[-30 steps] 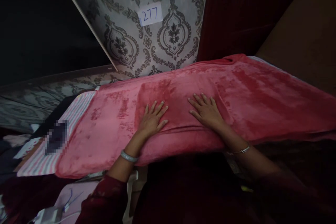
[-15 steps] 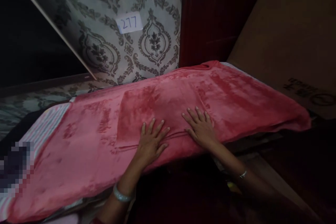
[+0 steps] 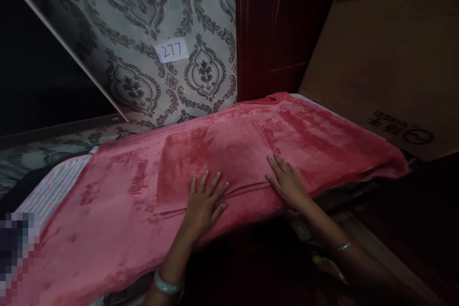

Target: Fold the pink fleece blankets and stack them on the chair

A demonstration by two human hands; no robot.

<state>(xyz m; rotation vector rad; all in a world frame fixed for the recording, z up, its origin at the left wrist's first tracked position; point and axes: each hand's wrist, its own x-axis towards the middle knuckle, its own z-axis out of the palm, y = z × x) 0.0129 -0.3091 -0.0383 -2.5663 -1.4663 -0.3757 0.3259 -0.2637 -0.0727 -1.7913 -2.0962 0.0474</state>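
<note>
A folded rectangle of plush pink-red cloth [image 3: 218, 158] lies flat on a larger pink-red plush blanket [image 3: 107, 229]. My left hand [image 3: 204, 201] rests palm down with fingers spread on the folded cloth's near edge, left of its middle. At the near right corner of that cloth is my right hand [image 3: 289, 182], flat, its fingers stretched toward the upper left. Neither hand grips anything. The cloth's layered near edge shows between the two hands.
Striped fabric [image 3: 66, 177] shows under the blanket at the left. Patterned wallpaper [image 3: 211, 57] with a paper marked 277 [image 3: 172, 50] rises behind, beside a dark red panel [image 3: 268, 28]. A large cardboard box [image 3: 376, 57] stands at the right, and a dark screen [image 3: 43, 67] at the left.
My right hand has slid right to the folded cloth's corner. My left hand remains on the near edge. The camera view has shifted slightly.
</note>
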